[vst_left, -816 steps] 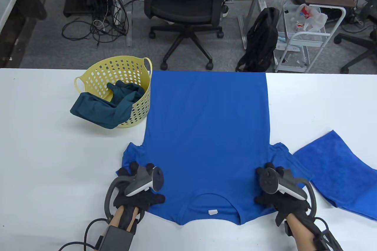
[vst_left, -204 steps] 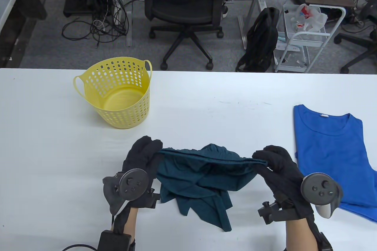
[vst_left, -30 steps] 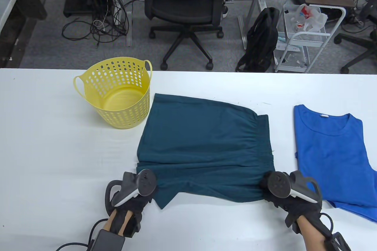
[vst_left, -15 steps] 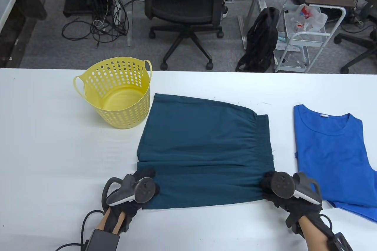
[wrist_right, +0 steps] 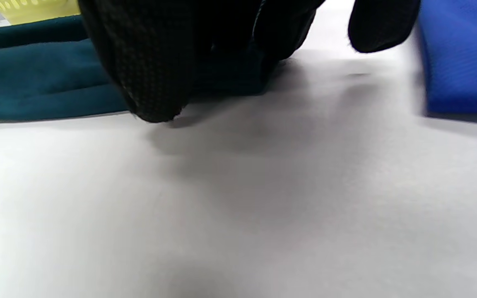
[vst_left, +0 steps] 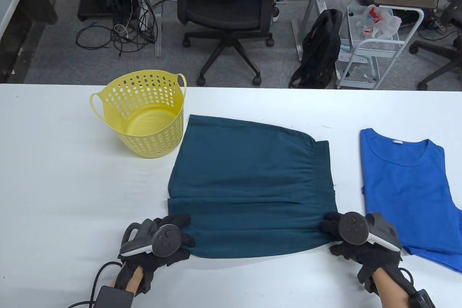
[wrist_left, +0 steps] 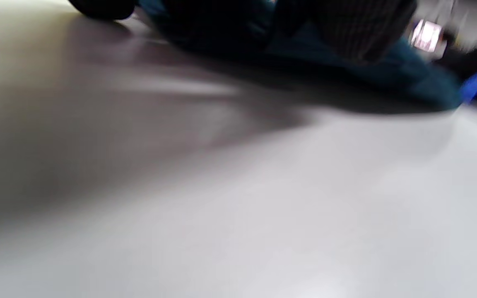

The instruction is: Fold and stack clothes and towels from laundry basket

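Shorts: the dark teal shorts (vst_left: 252, 185) lie spread flat mid-worktop, waistband toward the right, between the yellow basket (vst_left: 142, 116) and the blue T-shirt (vst_left: 404, 189).

Left grip: my left hand (vst_left: 158, 241) has its fingers curled onto the near left corner of the shorts; the left wrist view is blurred, but gloved fingers sit on teal cloth, so I read it as clamped on the fabric.

Right grip: my right hand (vst_left: 355, 239) pinches the near right corner at the waistband end; in the right wrist view the fingers (wrist_right: 147, 62) are closed over the teal edge (wrist_right: 44, 78), low against the worktop.

What just changed: a second ago the near edge ran skewed, with a loose flap hanging toward me on the left. Now that edge runs almost straight between my hands, and my left hand has shifted slightly right and toward me.

What that means: I judge the smoothing finished and the shorts ready for folding, likely by carrying this near edge over to the far edge.

Basket: nothing shows inside it, so this looks like the last piece.

Stack: the folded T-shirt lies on the right, just beside my right hand, where the shorts should end up.

Risk: thin cloth may bunch if my hands lift unevenly.
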The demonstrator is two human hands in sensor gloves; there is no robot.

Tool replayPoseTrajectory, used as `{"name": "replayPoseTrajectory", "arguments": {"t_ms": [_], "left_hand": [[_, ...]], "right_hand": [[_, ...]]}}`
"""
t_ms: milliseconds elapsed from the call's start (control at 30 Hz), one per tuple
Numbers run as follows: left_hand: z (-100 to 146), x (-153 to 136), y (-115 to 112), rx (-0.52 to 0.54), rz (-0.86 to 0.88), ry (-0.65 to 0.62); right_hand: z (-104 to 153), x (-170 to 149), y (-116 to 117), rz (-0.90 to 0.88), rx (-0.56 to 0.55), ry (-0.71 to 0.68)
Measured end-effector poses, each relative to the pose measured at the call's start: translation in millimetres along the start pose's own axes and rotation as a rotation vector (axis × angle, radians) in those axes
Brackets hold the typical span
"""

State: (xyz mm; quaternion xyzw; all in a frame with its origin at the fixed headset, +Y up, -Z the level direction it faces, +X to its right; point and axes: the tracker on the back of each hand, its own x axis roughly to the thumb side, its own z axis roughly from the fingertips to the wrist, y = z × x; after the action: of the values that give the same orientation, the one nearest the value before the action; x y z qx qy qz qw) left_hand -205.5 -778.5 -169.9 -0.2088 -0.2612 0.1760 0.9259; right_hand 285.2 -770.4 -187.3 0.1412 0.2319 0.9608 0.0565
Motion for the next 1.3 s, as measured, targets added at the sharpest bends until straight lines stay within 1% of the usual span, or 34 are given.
{"name": "replayPoseTrajectory", "arguments": {"t_ms": [33, 67, 133, 200, 233, 300, 333, 400, 533, 600, 667, 767, 800, 833, 867, 933, 967, 1000, 1033, 1067, 1100, 1133, 1167, 1200, 1267, 1300], "left_hand": [[5.2, -5.9, 5.5, 0.034, 0.15, -0.012], [7.3, -8.2, 7.8, 0.058, 0.199, -0.021], [14.1, -15.6, 17.1, 0.172, 0.357, -0.061], [17.1, -18.5, 21.2, 0.222, 0.472, -0.099], [17.4, -19.2, 21.9, 0.24, 0.52, -0.115], [16.3, -19.6, 20.7, 0.262, 0.635, -0.137], [15.6, -19.6, 20.0, 0.269, 0.665, -0.132], [14.5, -20.4, 19.4, 0.274, 0.703, -0.109], [14.1, -22.4, 20.4, 0.283, 0.663, -0.059], [14.0, -25.2, 19.8, 0.267, 0.695, -0.039], [14.8, -27.3, 19.7, 0.26, 0.722, -0.014], [17.8, -30.1, 22.3, 0.28, 0.675, 0.012], [19.6, -32.2, 23.7, 0.297, 0.659, 0.013], [19.9, -33.7, 24.2, 0.295, 0.674, 0.008], [20.2, -35.1, 24.0, 0.288, 0.698, -0.002], [19.9, -34.1, 23.5, 0.259, 0.749, -0.028], [19.6, -31.7, 23.3, 0.235, 0.758, -0.032], [19.8, -24.6, 23.5, 0.2, 0.759, -0.019], [20.2, -18.8, 24.4, 0.183, 0.751, -0.01], [19.8, -4.4, 29.7, 0.136, 0.732, -0.037], [19.1, 2.7, 34.2, 0.113, 0.727, -0.059], [16.8, 16.3, 46.6, 0.079, 0.728, -0.074], [13.5, 27.1, 61.5, 0.083, 0.703, -0.067], [5.1, 37.7, 81.0, 0.132, 0.616, -0.036], [-16.8, 53.5, 112.2, 0.196, 0.396, 0.07], [-43.6, 64.4, 132.9, 0.233, 0.2, 0.162]], "right_hand": [[0.0, 0.9, 0.3, 0.02, -0.01, -0.002], [0.0, 1.3, 0.3, 0.031, -0.011, -0.007], [0.0, 3.2, 1.0, 0.051, -0.007, -0.009], [-0.3, 5.3, 2.0, 0.066, -0.015, -0.016], [-0.6, 6.2, 2.4, 0.075, -0.029, -0.016], [-1.2, 7.4, 3.5, 0.074, -0.109, -0.026], [-1.4, 7.1, 4.0, 0.059, -0.135, -0.036], [-1.6, 2.7, 4.2, -0.009, -0.142, -0.041], [-0.9, -4.9, 3.6, -0.143, -0.152, -0.064], [0.2, -5.9, 2.9, -0.211, -0.18, -0.076], [2.6, -5.3, -0.2, -0.277, -0.236, -0.107], [5.7, -6.8, -5.0, -0.423, -0.353, -0.166], [6.2, -9.2, -6.9, -0.52, -0.402, -0.218], [6.0, -11.1, -7.7, -0.577, -0.407, -0.252], [5.4, -13.5, -9.0, -0.633, -0.379, -0.281], [5.8, -17.1, -11.3, -0.672, -0.295, -0.292], [6.4, -18.6, -13.1, -0.666, -0.258, -0.273], [8.9, -21.1, -17.7, -0.655, -0.178, -0.254], [11.0, -22.2, -20.8, -0.656, -0.134, -0.24], [18.5, -24.6, -28.7, -0.661, -0.02, -0.175], [23.3, -25.3, -32.6, -0.659, 0.017, -0.147], [33.0, -25.9, -40.7, -0.624, -0.011, -0.106], [39.6, -25.1, -47.3, -0.578, -0.077, -0.052], [46.5, -22.5, -55.1, -0.496, -0.137, 0.025], [50.5, -18.0, -65.7, -0.34, -0.194, 0.144], [46.5, -13.9, -72.6, -0.23, -0.235, 0.228]]}}
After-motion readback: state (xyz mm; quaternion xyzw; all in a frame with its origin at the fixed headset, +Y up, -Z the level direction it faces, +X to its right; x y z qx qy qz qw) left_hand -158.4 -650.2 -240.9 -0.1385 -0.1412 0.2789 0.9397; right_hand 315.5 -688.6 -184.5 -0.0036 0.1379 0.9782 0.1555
